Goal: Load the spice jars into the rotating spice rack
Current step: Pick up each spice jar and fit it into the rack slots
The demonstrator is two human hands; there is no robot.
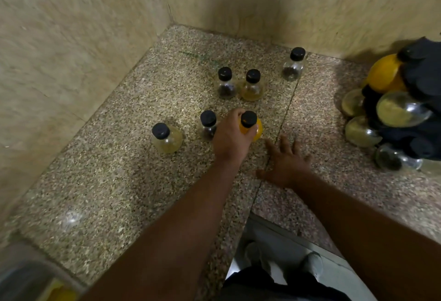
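Several small glass spice jars with black caps stand on a speckled stone counter [119,181]. My left hand [230,137] is closed around the neck of a jar of orange-yellow powder [258,128], which still rests on the counter. Close by on its left stands a dark-spice jar [208,124], and further left a pale yellow jar [167,138]. Behind them are a dark jar [225,83], a yellow jar [252,85] and a dark jar [294,64]. My right hand [285,161] lies flat on the counter, fingers spread, holding nothing. The dark rotating rack [422,81] at the right edge holds several jars.
Beige tiled walls [71,50] close the counter in on the left and at the back, forming a corner. A seam runs through the counter between my hands. The counter's front edge drops to the floor, where my feet [312,262] show. A blurred container [31,281] sits bottom left.
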